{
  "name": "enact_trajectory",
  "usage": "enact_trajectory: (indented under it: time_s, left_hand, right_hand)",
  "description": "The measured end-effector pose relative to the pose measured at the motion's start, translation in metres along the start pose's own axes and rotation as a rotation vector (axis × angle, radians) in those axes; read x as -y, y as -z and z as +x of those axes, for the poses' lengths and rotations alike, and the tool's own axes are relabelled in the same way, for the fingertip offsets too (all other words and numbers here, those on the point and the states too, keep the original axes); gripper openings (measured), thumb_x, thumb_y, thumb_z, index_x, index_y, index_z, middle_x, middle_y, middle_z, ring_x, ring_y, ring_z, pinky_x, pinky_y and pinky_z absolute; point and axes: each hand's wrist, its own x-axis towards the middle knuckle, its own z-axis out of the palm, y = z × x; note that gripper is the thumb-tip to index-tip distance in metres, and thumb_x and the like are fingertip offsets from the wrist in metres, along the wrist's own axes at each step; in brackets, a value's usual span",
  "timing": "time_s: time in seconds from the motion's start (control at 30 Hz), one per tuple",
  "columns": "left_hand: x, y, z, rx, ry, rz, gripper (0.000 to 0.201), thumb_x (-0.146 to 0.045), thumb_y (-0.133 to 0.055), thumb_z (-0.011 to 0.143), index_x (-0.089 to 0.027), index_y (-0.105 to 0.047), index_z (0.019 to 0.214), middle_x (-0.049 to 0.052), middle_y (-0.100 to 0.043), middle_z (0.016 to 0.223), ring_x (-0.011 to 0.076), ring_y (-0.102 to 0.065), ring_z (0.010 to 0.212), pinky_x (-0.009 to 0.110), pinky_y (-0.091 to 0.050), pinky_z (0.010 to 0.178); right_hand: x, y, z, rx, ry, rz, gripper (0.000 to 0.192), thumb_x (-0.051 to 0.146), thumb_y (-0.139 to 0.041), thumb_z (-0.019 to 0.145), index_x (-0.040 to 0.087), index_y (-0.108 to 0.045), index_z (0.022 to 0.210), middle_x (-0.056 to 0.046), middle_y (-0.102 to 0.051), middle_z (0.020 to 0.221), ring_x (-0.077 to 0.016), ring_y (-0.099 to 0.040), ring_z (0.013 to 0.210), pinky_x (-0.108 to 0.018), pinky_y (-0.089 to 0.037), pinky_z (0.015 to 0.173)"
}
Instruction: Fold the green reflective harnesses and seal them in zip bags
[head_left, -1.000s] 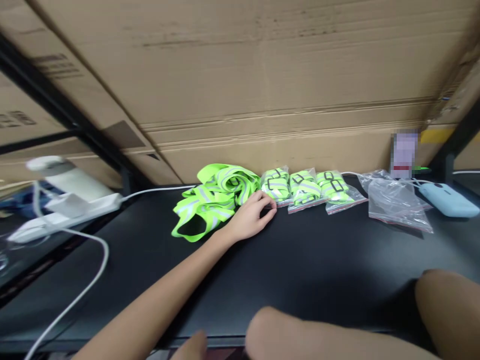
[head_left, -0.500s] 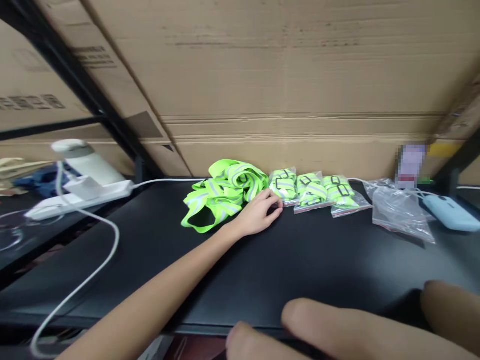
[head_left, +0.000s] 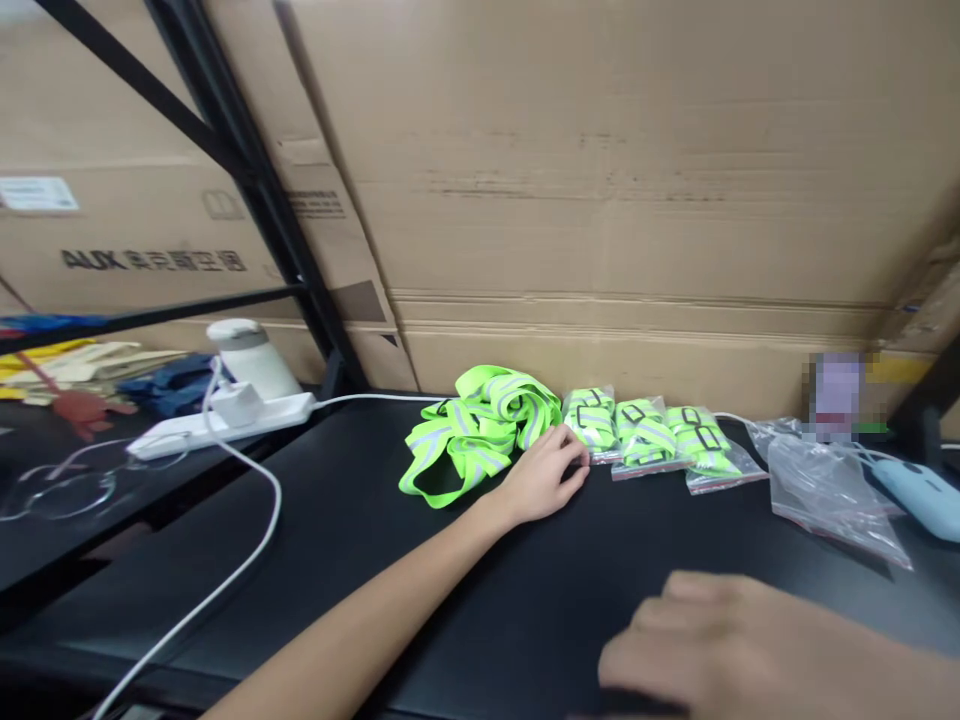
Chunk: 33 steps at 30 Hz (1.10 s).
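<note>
My left hand [head_left: 546, 475] rests on the black tabletop, thumb apart from the fingers, with nothing visible in it. Just behind it lies a loose heap of neon-green reflective straps [head_left: 480, 430] with silvery stripes. Its fingertips are close to the nearest clear bag of folded green strap [head_left: 591, 418], which has a black buckle on top. Two more bagged straps [head_left: 643, 435] lie in a row to the right. Nearer the camera, my right hand [head_left: 720, 645] hangs over the front of the table, smeared by motion, its fingers hard to make out.
Clear zip bags [head_left: 832, 490] lie at the right, beside a light-blue device [head_left: 919, 495] with a cable. To the left are a white power strip [head_left: 225, 425], a white bottle [head_left: 259, 360] and a looping white cable [head_left: 274, 510]. Cardboard [head_left: 637, 230] stands along the back.
The view has shifted, so the scene sits lower and further right. My right hand has come up over the table's front area. My left hand stays beside the straps.
</note>
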Motion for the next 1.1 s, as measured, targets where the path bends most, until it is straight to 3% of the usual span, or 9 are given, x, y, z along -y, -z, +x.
enact_trajectory:
  time_s: [0.07,0.17,0.23,0.33,0.47,0.63,0.73,0.93,1.1]
  left_hand:
    - [-0.001,0.0,-0.001,-0.028,-0.009,0.05,0.009,-0.024,-0.054,0.095,-0.02,-0.063,0.096,0.008,-0.056,0.104,0.0253,-0.057,0.1,0.041,-0.049,0.094]
    - [-0.002,-0.001,-0.003,-0.086,-0.006,0.091,0.006,-0.021,-0.056,0.093,-0.021,-0.061,0.096,0.01,-0.054,0.115,0.0289,-0.055,0.113,0.045,-0.048,0.1]
    - [-0.001,-0.002,-0.004,-0.096,0.017,0.081,0.008,-0.02,-0.056,0.092,-0.021,-0.06,0.099,0.013,-0.05,0.128,0.0309,-0.052,0.124,0.046,-0.047,0.104]
    - [0.001,-0.003,-0.005,-0.046,0.067,0.037,0.011,-0.022,-0.053,0.094,-0.023,-0.058,0.103,0.014,-0.042,0.142,0.031,-0.051,0.132,0.045,-0.05,0.105]
    - [0.002,-0.004,-0.005,-0.012,0.113,0.024,0.01,-0.025,-0.051,0.095,-0.024,-0.056,0.104,0.013,-0.041,0.147,0.0308,-0.05,0.137,0.045,-0.051,0.105]
    - [0.001,-0.005,-0.003,-0.017,0.115,0.025,0.009,-0.025,-0.05,0.096,-0.024,-0.056,0.103,0.013,-0.043,0.15,0.0308,-0.055,0.133,0.045,-0.054,0.1]
    - [0.002,-0.009,-0.002,-0.025,0.11,0.042,0.009,-0.026,-0.049,0.095,-0.024,-0.056,0.101,0.014,-0.044,0.15,0.0321,-0.056,0.132,0.046,-0.056,0.096]
    - [-0.001,-0.012,0.001,-0.037,0.096,0.105,0.01,-0.028,-0.049,0.097,-0.022,-0.057,0.096,0.016,-0.047,0.149,0.0321,-0.059,0.128,0.046,-0.056,0.094]
    - [0.003,0.016,0.01,-0.146,-0.093,0.296,0.022,-0.03,-0.047,0.1,-0.021,-0.063,0.088,0.013,-0.064,0.128,0.0323,-0.057,0.126,0.05,-0.045,0.106]
  right_hand:
    - [-0.026,-0.001,0.002,0.062,-0.088,0.031,0.018,0.026,-0.058,0.099,0.028,-0.067,0.114,0.003,-0.073,0.088,-0.0147,-0.069,0.078,-0.027,-0.054,0.074]
    - [-0.076,-0.027,-0.025,-0.094,-0.212,-0.115,0.027,0.024,-0.052,0.101,0.024,-0.067,0.123,-0.01,-0.07,0.119,-0.0246,-0.067,0.107,-0.041,-0.052,0.093]
    - [-0.107,-0.051,-0.054,-0.189,-0.255,-0.26,0.028,0.02,-0.05,0.101,0.022,-0.068,0.122,-0.015,-0.066,0.127,-0.0306,-0.062,0.118,-0.05,-0.049,0.096]
    - [-0.135,-0.079,-0.091,-0.28,-0.374,-0.35,0.025,0.023,-0.056,0.099,0.024,-0.067,0.121,-0.015,-0.063,0.13,-0.0312,-0.06,0.119,-0.052,-0.05,0.096]
    - [-0.142,-0.092,-0.104,-0.307,-0.564,-0.374,0.037,0.037,-0.063,0.095,0.024,-0.062,0.129,-0.017,-0.06,0.135,-0.0361,-0.056,0.124,-0.058,-0.049,0.099]
    - [-0.157,-0.098,-0.099,-0.311,-0.711,-0.221,0.039,0.036,-0.055,0.099,0.026,-0.056,0.137,-0.013,-0.058,0.14,-0.0313,-0.053,0.132,-0.052,-0.049,0.106]
    - [-0.167,-0.1,-0.097,-0.297,-0.737,-0.205,0.038,0.038,-0.053,0.1,0.023,-0.058,0.135,-0.013,-0.06,0.141,-0.032,-0.053,0.134,-0.054,-0.047,0.108]
    - [-0.16,-0.1,-0.093,-0.26,-0.768,-0.196,0.065,0.054,-0.058,0.095,0.021,-0.046,0.15,-0.015,-0.049,0.154,-0.0344,-0.044,0.143,-0.056,-0.04,0.114]
    - [-0.149,-0.094,-0.098,-0.317,-0.715,-0.26,0.059,0.042,-0.056,0.098,0.024,-0.04,0.152,-0.017,-0.042,0.158,-0.0342,-0.039,0.146,-0.062,-0.03,0.119]
